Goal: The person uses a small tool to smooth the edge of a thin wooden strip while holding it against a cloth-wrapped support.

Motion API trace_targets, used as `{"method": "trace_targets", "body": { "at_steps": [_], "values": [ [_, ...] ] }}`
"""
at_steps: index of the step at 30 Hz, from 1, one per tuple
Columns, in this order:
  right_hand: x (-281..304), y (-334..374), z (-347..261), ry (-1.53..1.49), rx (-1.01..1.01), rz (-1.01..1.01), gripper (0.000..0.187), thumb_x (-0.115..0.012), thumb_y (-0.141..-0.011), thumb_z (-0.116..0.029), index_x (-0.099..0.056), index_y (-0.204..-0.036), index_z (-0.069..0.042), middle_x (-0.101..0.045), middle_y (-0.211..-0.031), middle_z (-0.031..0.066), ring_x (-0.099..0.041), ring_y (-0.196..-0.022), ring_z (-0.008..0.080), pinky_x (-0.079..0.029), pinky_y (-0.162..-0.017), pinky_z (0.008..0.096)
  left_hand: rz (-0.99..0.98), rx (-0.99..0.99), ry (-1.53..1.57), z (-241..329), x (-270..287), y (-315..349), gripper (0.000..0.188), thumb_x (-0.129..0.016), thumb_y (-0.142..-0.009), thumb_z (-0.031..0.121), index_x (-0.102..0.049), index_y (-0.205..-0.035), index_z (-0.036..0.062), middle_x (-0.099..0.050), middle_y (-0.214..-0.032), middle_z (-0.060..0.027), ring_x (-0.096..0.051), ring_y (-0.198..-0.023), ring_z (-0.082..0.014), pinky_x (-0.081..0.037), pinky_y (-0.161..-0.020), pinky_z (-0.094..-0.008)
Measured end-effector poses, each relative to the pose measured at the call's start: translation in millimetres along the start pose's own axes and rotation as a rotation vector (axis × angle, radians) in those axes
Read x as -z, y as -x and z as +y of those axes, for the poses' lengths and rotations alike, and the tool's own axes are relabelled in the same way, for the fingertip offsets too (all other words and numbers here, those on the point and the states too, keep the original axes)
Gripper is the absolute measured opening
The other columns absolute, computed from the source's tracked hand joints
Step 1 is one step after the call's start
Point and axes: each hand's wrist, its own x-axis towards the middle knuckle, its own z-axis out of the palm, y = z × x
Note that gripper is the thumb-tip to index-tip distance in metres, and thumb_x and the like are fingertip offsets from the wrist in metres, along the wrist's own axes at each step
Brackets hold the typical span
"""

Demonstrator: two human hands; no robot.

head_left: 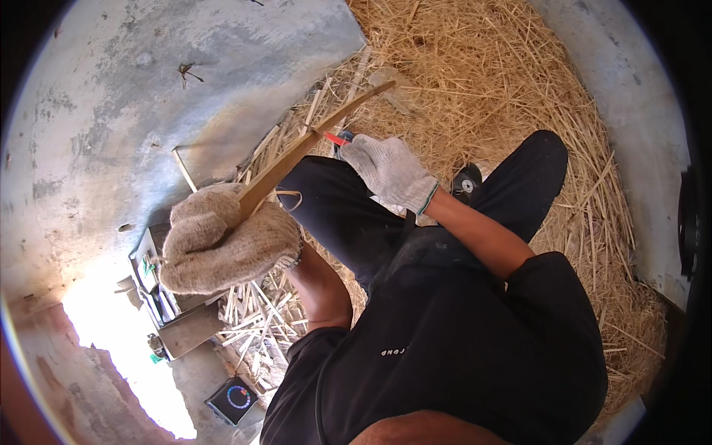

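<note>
My left hand (222, 237), in a thick brown knitted glove, is closed around the lower end of a long flat strip of wood or bamboo (297, 150). The strip slants up and away to the right, tapering toward its far end. My right hand (389, 170) wears a thin pale knitted glove and is closed on a small tool with a red part (334, 139). That red part meets the strip's edge about midway along; the glove hides most of the tool, so its kind is unclear. A thin curl of shaving (291, 199) sticks out beside my left glove.
Fine pale shavings (482, 67) cover the floor around my legs, with loose thin sticks (256, 319) at lower left. Beside the grey wall (185, 59) stands a box with assorted items (182, 334). A black square object (231, 401) lies nearer me.
</note>
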Motion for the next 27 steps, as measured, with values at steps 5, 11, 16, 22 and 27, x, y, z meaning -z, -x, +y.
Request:
{"method": "trace_targets", "body": {
  "at_steps": [5,11,16,22,27],
  "values": [
    [-15,-14,50,0.316,-0.055,-0.023,0.035,-0.049,-0.105,-0.035,-0.065,-0.112,-0.005,-0.065,-0.078,0.0241,-0.066,-0.072,0.0421,-0.049,-0.058,0.0497,-0.021,-0.008,-0.037,2,7,4,0.026,-0.061,-0.097,0.026,-0.060,-0.099,-0.0002,-0.064,-0.080,-0.0067,-0.064,-0.066,-0.0150,-0.057,-0.067,-0.0295],
    [-3,5,247,0.562,-0.603,-0.263,0.055,-0.032,-0.106,-0.046,-0.060,-0.123,-0.002,-0.070,-0.097,0.0264,-0.066,-0.092,0.0492,-0.053,-0.080,0.0561,-0.027,-0.032,-0.006,1,-6,9,0.027,-0.061,-0.097,0.026,-0.060,-0.103,-0.0007,-0.065,-0.082,-0.0067,-0.065,-0.069,-0.0148,-0.058,-0.070,-0.0293],
    [37,-31,119,0.303,-0.633,0.043,0.058,-0.032,-0.107,-0.047,-0.060,-0.122,0.001,-0.069,-0.100,0.0299,-0.067,-0.096,0.0468,-0.054,-0.082,0.0523,-0.036,0.050,-0.007,12,11,15,0.041,-0.063,-0.095,0.039,-0.061,-0.106,-0.0002,-0.064,-0.093,-0.0058,-0.065,-0.081,-0.0134,-0.058,-0.079,-0.0307],
    [-3,-21,86,-0.069,-0.101,0.148,0.043,-0.047,-0.104,-0.047,-0.062,-0.108,-0.007,-0.066,-0.074,0.0236,-0.067,-0.071,0.0436,-0.052,-0.063,0.0532,-0.210,0.104,-0.044,10,65,-18,0.051,-0.049,-0.098,0.055,-0.056,-0.105,0.0053,-0.058,-0.100,-0.0015,-0.060,-0.087,-0.0112,-0.054,-0.078,-0.0308],
    [-20,-33,110,0.109,-0.226,0.015,0.038,-0.053,-0.102,-0.040,-0.061,-0.099,-0.003,-0.066,-0.071,0.0246,-0.067,-0.068,0.0435,-0.052,-0.061,0.0527,0.082,-0.070,-0.190,-2,-5,-21,0.043,-0.042,-0.103,0.042,-0.036,-0.071,0.0139,-0.032,-0.061,0.0030,-0.035,-0.048,-0.0070,-0.032,-0.041,-0.0229]
  ]
}}
